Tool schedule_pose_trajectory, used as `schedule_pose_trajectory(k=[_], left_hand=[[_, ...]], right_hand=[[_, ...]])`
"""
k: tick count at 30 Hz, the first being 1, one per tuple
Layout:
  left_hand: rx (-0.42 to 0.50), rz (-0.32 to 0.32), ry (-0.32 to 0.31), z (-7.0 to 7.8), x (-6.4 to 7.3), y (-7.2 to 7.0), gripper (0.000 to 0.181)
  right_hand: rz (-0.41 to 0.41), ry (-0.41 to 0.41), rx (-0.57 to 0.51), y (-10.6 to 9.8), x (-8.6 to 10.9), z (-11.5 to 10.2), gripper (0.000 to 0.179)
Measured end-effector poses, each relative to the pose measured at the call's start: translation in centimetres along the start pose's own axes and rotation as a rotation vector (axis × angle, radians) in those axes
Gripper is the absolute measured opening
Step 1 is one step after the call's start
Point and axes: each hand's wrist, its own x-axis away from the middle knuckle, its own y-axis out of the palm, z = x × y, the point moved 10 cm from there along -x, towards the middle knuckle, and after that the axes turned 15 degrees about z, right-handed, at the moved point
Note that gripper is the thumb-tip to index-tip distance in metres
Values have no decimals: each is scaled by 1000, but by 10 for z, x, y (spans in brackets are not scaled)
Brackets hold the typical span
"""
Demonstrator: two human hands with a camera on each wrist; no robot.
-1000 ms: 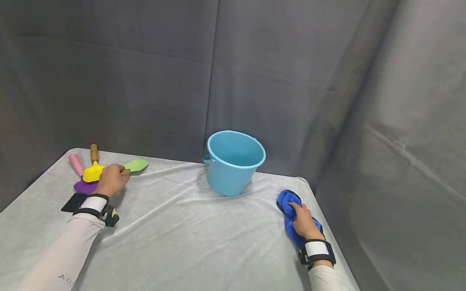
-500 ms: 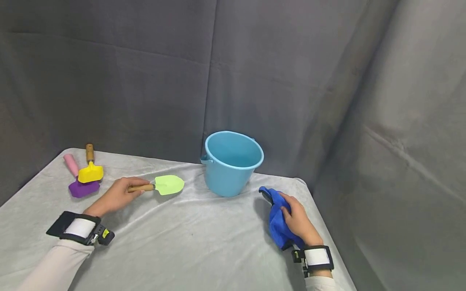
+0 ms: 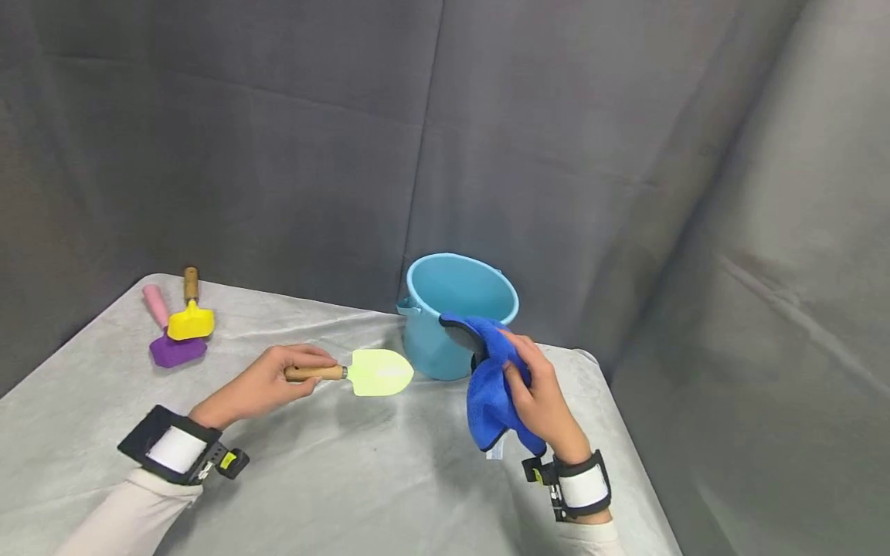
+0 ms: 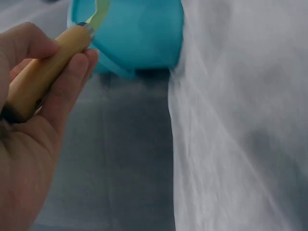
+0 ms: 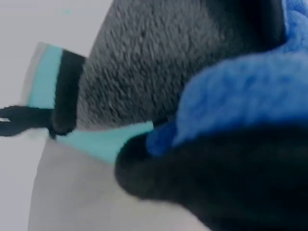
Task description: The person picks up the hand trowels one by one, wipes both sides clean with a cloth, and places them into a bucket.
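Note:
My left hand (image 3: 267, 382) pinches the wooden handle of a small garden trowel (image 3: 380, 372) with a pale green blade. The blade points right and is raised above the table, in front of the blue bucket (image 3: 434, 344). In the left wrist view, thumb and fingers hold the wooden handle (image 4: 50, 72) from both sides. My right hand (image 3: 545, 394) grips a blue plush cloth (image 3: 495, 394) with black edging, held up so that it covers part of the bucket's front. The right wrist view shows the cloth's grey side (image 5: 139, 62) and a dark, blurred hand (image 5: 216, 178).
A yellow trowel (image 3: 191, 322) lies partly over a purple trowel (image 3: 177, 351) with a pink handle at the table's far left. The table (image 3: 334, 486) has a wrinkled pale cover. Grey curtains (image 3: 313, 154) close off the back and right side.
My left hand has carried the green trowel rightward, away from the other two trowels. My right hand has lifted the blue cloth off the table and brought it left to the bucket's front.

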Motion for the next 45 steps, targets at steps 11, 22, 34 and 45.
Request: schedule_pose_trajectory(k=[11,22,34,45], left_hand=[[114,-44,46,29,-4,42,34],[182,-57,74,31,0,57,28],[191,12,43,30,1,55,20],[248,47,39,28,2,56,22]], right_hand=[[-67,-213,58,27,-12,-56,54],[-200,-273,128,79,15,-65,51],[-272,-435,299,112,35,-79,60],[-341,-421,339,126,49,-79,63]])
